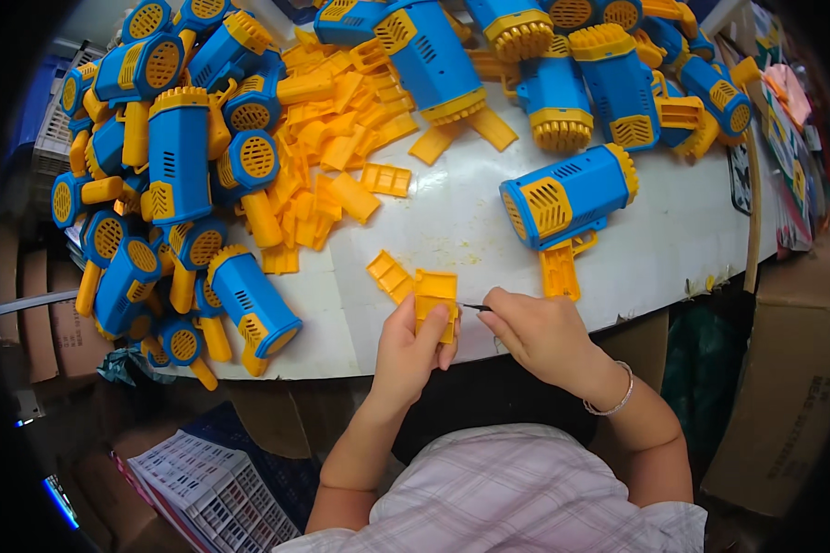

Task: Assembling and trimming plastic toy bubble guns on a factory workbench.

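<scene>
While left hand (410, 346) grips yellow cover (435, 297), right hand (537, 334) pinches thin tool (475, 307).

A toy assembly workshop: heaped blue-and-yellow toy guns (180, 157), loose yellow parts (332, 138), cardboard boxes (784, 387).

From here I can't see the lower half of the yellow cover (435, 293): my left hand (409, 350) wraps over it, and my right hand (537, 336) hides all but the dark tip of the thin tool (475, 307). The top edge cuts off the far blue toy blasters (512, 23), and the dark rim swallows the counter (452, 221) ends.
</scene>
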`<state>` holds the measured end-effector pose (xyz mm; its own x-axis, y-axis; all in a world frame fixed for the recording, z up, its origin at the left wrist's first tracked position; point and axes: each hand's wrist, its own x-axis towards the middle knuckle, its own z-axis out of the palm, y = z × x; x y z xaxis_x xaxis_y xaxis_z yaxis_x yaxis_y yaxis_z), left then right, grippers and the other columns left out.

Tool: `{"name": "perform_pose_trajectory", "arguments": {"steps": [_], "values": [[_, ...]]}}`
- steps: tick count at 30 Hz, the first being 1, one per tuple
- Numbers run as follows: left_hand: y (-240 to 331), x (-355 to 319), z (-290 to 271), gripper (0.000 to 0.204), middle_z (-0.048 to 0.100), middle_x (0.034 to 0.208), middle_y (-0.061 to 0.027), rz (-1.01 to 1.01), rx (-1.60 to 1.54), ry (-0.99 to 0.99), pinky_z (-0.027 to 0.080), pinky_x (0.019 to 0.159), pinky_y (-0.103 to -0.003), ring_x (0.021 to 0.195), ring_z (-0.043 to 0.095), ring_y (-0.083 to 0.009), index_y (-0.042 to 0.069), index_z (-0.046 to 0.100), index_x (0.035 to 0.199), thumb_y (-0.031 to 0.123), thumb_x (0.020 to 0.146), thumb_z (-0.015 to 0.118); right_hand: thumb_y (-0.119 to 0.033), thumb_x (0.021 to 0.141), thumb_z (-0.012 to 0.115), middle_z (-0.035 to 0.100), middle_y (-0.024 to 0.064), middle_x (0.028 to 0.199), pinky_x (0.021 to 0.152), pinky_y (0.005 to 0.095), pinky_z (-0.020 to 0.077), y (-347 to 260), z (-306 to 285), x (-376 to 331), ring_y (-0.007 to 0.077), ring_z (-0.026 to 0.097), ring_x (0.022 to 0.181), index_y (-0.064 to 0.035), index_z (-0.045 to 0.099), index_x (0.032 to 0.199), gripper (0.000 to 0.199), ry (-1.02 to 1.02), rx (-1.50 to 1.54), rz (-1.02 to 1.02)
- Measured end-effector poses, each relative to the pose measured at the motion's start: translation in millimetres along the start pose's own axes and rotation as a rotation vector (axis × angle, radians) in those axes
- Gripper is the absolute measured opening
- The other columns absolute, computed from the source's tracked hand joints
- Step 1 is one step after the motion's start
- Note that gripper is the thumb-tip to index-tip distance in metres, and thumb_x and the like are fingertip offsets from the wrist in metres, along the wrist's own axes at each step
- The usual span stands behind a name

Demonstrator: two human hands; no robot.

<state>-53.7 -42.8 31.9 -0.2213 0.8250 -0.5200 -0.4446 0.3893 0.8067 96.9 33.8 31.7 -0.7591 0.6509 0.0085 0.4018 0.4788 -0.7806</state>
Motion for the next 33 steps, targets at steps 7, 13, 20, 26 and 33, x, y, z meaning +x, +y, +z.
{"name": "perform_pose_trajectory", "arguments": {"steps": [7,13,20,26,33], "values": [[-3.9,-8.9,-6.1,0.015,0.050,0.066,-0.0013,-0.007,0.026,0.007,0.027,0.037,-0.018,0.041,0.036,-0.0050,0.003,0.049,0.092,0.017,0.090,0.043,-0.016,0.084,0.053,0.052,0.0127,0.060,0.045,0.0382,0.0419,10.7,-0.3,4.2,0.0326,0.054,0.054,-0.0059,0.045,0.078,0.014,0.084,-0.078,0.074],[4.0,-3.8,-8.9,0.017,0.046,0.062,-0.0025,-0.013,-0.115,-0.054,0.023,0.034,-0.019,0.037,0.031,-0.0049,0.002,0.047,0.085,0.019,0.088,0.044,-0.017,0.085,0.051,0.049,0.0151,0.056,0.046,0.0403,0.0424,-0.6,-7.5,4.6,0.0345,0.053,0.052,-0.0057,0.045,0.078,0.015,-0.037,-0.046,0.082],[2.0,-0.7,-10.6,0.019,0.037,0.053,-0.0028,-0.055,-0.251,-0.133,0.020,0.031,-0.019,0.033,0.023,-0.0054,0.002,0.044,0.080,0.020,0.086,0.045,-0.016,0.084,0.053,0.050,0.0158,0.056,0.045,0.0399,0.0412,4.7,-7.9,6.2,0.0343,0.052,0.051,-0.0054,0.046,0.077,0.015,-0.043,-0.043,0.081],[-0.9,-1.3,-11.8,0.017,0.037,0.056,-0.0013,-0.085,-0.306,-0.151,0.020,0.033,-0.018,0.036,0.024,-0.0051,0.004,0.043,0.079,0.018,0.088,0.041,-0.017,0.085,0.053,0.047,0.0154,0.051,0.043,0.0403,0.0398,3.1,-5.3,4.2,0.0345,0.052,0.050,-0.0041,0.045,0.076,0.018,-0.080,-0.048,-0.007],[0.9,-0.9,-3.7,0.018,0.034,0.053,-0.0019,-0.083,-0.222,-0.100,0.018,0.029,-0.019,0.033,0.020,-0.0051,0.003,0.043,0.080,0.020,0.086,0.043,-0.016,0.085,0.053,0.047,0.0152,0.050,0.042,0.0391,0.0402,4.4,-11.3,0.4,0.0337,0.052,0.048,-0.0051,0.045,0.075,0.016,-0.053,-0.058,-0.016]]}}
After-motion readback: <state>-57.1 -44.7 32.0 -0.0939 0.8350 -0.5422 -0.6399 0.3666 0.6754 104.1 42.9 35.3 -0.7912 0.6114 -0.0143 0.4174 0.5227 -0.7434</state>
